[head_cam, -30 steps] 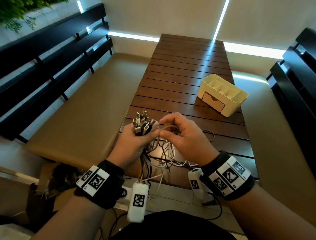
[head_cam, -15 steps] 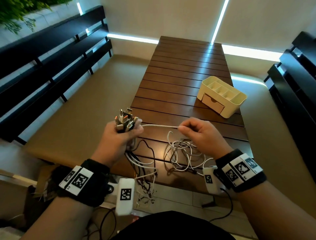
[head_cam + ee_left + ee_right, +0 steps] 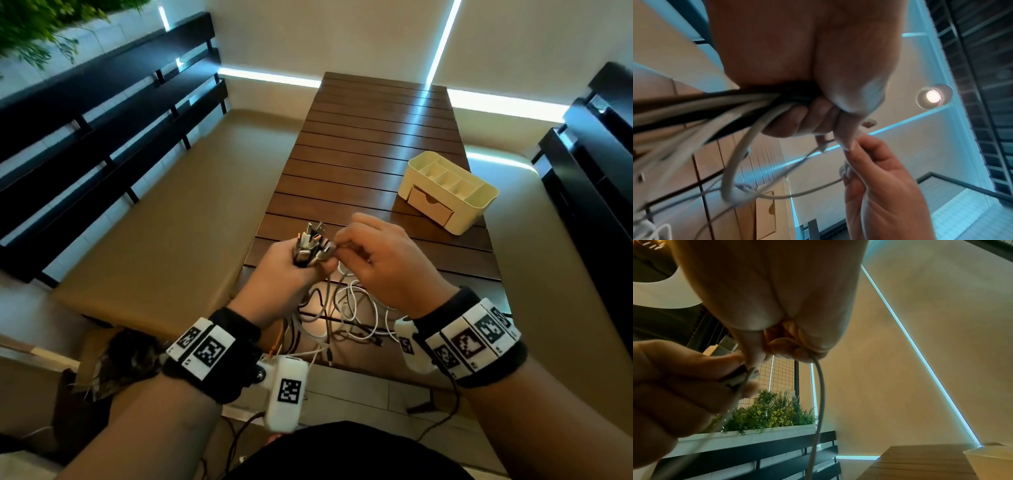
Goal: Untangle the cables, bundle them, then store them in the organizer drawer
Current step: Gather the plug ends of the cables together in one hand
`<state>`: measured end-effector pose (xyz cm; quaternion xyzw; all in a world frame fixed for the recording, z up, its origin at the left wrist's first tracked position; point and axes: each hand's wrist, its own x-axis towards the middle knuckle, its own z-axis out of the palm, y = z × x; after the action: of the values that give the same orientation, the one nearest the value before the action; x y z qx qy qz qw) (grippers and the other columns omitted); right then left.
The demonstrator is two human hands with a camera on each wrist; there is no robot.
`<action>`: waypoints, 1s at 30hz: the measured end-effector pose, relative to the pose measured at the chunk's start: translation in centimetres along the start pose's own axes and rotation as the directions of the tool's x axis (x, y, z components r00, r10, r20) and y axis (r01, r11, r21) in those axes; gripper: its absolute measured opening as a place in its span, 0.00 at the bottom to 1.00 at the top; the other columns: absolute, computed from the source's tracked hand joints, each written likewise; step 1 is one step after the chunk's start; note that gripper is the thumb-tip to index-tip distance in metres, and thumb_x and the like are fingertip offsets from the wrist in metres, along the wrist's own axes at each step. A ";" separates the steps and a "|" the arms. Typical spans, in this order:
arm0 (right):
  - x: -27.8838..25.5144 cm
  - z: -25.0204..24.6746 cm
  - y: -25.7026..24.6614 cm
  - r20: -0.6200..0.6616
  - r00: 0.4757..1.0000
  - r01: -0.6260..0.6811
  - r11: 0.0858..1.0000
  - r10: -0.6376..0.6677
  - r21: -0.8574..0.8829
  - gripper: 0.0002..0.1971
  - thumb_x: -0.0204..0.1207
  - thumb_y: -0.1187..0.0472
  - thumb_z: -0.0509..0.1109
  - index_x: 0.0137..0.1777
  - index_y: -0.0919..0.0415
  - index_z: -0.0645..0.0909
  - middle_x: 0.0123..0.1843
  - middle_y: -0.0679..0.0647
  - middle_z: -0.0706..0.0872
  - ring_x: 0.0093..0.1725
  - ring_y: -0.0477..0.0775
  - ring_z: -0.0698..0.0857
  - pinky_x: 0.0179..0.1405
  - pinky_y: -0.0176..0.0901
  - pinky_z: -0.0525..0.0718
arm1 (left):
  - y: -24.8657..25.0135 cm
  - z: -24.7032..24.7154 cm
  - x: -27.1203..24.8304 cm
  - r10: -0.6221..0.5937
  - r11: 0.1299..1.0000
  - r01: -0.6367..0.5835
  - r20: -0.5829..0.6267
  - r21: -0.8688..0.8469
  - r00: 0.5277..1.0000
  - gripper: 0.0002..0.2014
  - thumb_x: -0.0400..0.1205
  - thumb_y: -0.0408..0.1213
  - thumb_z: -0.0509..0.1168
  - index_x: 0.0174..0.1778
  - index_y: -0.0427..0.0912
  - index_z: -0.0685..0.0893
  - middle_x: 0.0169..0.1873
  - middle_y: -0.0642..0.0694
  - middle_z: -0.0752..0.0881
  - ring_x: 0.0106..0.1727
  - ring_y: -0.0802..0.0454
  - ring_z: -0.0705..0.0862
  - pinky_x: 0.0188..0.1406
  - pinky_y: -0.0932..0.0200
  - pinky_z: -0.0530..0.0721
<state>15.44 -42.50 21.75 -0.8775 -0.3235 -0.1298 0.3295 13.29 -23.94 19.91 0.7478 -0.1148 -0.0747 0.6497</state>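
Connectors [image 3: 310,245] stand fanned above the left hand [image 3: 281,277], fisted tight round the gathered cables [image 3: 346,308] — keep that grip firm. Beside it, the right hand [image 3: 383,263] pinches one white cable at the plugs; feeding it in slowly should spare fresh knots. Farther right, the organizer [image 3: 448,192] waits on the table [image 3: 359,137] — drawer closed.

In front of me runs a long table [image 3: 370,144] of dark brown wooden slats, stretching away toward the far wall. On its right side, a cream organizer [image 3: 472,212] sits at a slant, open compartments on top and a small drawer [image 3: 431,206] shut in its front. At the near end, loops of white and dark cables [image 3: 356,308] lie tangled on the slats.
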 end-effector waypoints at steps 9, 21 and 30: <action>-2.4 0.3 3.5 0.026 0.900 -0.425 0.864 0.435 0.271 0.05 0.84 0.55 0.68 0.45 0.47 0.80 0.36 0.49 0.80 0.34 0.45 0.77 0.38 0.45 0.80 | -0.8 -3.3 -0.7 -0.041 0.937 -0.056 -0.269 -0.344 0.962 0.04 0.80 0.36 0.69 0.41 0.48 0.83 0.27 0.50 0.69 0.23 0.55 0.63 0.20 0.61 0.66; -0.4 -2.0 4.6 0.012 0.972 -0.233 0.963 0.236 -0.136 0.05 0.81 0.57 0.71 0.51 0.53 0.89 0.40 0.45 0.79 0.40 0.47 0.78 0.40 0.41 0.76 | -2.3 -4.1 -1.4 -0.032 0.999 0.016 -0.421 -0.041 0.907 0.05 0.81 0.40 0.72 0.51 0.46 0.87 0.25 0.63 0.82 0.27 0.65 0.75 0.35 0.59 0.75; 0.1 0.5 0.6 0.101 0.993 -0.071 0.994 0.062 0.081 0.04 0.79 0.60 0.74 0.51 0.58 0.89 0.38 0.47 0.78 0.37 0.46 0.77 0.36 0.37 0.77 | -0.9 -1.2 0.4 0.108 0.991 -0.094 -0.146 0.097 0.983 0.11 0.81 0.41 0.72 0.56 0.42 0.87 0.36 0.59 0.88 0.36 0.66 0.84 0.38 0.70 0.79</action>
<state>15.92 -42.44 21.08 -0.8785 -0.3150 -0.0614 0.3539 14.11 -22.76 19.22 0.7729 -0.1065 0.0205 0.6251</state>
